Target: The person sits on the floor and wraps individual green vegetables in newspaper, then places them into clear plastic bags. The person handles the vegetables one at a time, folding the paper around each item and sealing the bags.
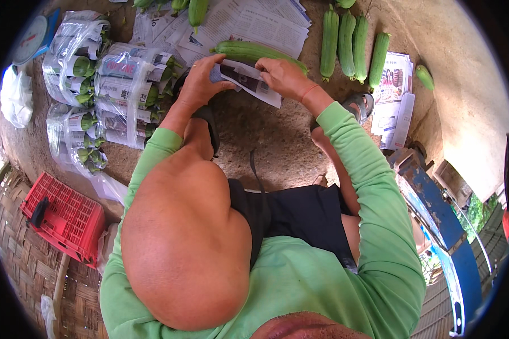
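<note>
Between my hands a folded piece of newspaper (pixel 270 97) is held up, its white edge slanting down to the right. My left hand (pixel 201 83) grips its left end, thumb and fingers around the edge. My right hand (pixel 285 78) pinches its upper right part with thumb and fingertips. Just beyond both hands a long green ridged gourd (pixel 251 50) lies across newspaper sheets (pixel 266 25). Part of the gourd is hidden behind my right hand. The underside of the held paper cannot be seen.
Several green gourds (pixel 346 45) lie at the far right, beside a newspaper stack (pixel 391 85). At left are clear-bagged bundles of newspaper-wrapped gourds (pixel 124 85), a dial scale (pixel 33 39) and a red plastic crate (pixel 68 217). A blue metal frame (pixel 430 203) stands right.
</note>
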Tool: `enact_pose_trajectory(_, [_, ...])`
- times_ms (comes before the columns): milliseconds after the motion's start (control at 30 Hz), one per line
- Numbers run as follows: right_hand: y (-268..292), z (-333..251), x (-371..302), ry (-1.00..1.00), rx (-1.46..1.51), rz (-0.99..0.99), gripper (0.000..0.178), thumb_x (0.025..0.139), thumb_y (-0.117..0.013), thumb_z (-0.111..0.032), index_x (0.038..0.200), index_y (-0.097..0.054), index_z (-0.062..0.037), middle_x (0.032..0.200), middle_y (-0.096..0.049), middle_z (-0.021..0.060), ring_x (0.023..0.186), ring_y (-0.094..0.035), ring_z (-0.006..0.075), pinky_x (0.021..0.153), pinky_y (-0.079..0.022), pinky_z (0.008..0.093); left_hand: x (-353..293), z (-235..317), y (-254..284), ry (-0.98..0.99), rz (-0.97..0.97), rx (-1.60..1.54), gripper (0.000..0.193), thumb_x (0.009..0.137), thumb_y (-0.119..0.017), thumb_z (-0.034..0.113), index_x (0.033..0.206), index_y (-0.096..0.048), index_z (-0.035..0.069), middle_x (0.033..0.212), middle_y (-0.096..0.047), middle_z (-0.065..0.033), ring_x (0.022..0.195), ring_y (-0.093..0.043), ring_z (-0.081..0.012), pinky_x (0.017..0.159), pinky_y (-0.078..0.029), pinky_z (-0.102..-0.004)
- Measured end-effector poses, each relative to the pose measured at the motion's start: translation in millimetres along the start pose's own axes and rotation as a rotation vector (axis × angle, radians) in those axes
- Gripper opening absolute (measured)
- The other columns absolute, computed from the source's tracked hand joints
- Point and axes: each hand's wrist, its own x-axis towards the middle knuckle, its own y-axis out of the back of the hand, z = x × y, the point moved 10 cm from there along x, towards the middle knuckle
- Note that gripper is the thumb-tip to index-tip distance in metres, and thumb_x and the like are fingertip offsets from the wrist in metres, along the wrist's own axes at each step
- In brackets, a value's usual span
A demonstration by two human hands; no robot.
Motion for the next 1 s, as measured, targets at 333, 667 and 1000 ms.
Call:
enact_pose_trajectory(333, [9,-5,8,-0.034,0.109,-0.15,0.027,0.097,-0.066,-0.026,0.108,-0.074,-0.0028,0.097,-0.075,0.0154,0.09,-0.07,0.0301,0.083,-0.054,0.0399,6,-13,1,0.103,0.037,-0.229,0.043,0.086,-0.085,0.016,0.126,-0.072,0.008,0.121,-0.069,-0.0089,0.113,-0.066,-0.0274,0.095,-0.053,-0.0381])
enact_pose_trajectory(667, [10,-13,11,-0.042,0.193,-0.127,0.026,0.101,-0.064,-0.027,0.11,-0.072,-0.0037,0.095,-0.073,0.0141,0.088,-0.069,0.0282,0.081,-0.053,0.0389,3,-27,-9,0.186,0.04,-0.269,0.025,0.09,-0.08,0.01,0.113,-0.072,0.008,0.108,-0.07,-0.0077,0.096,-0.067,-0.0236,0.085,-0.053,-0.0354])
enact_pose_trajectory(1000, [43,38,54,-0.046,-0.104,0.291,0.021,0.101,-0.063,-0.029,0.108,-0.071,-0.0111,0.109,-0.074,0.0147,0.103,-0.068,0.0402,0.086,-0.054,0.0522,19,69,7,-0.424,0.216,0.316,0.042,0.085,-0.081,0.016,0.123,-0.065,0.01,0.123,-0.066,-0.0071,0.115,-0.064,-0.0302,0.1,-0.049,-0.0448])
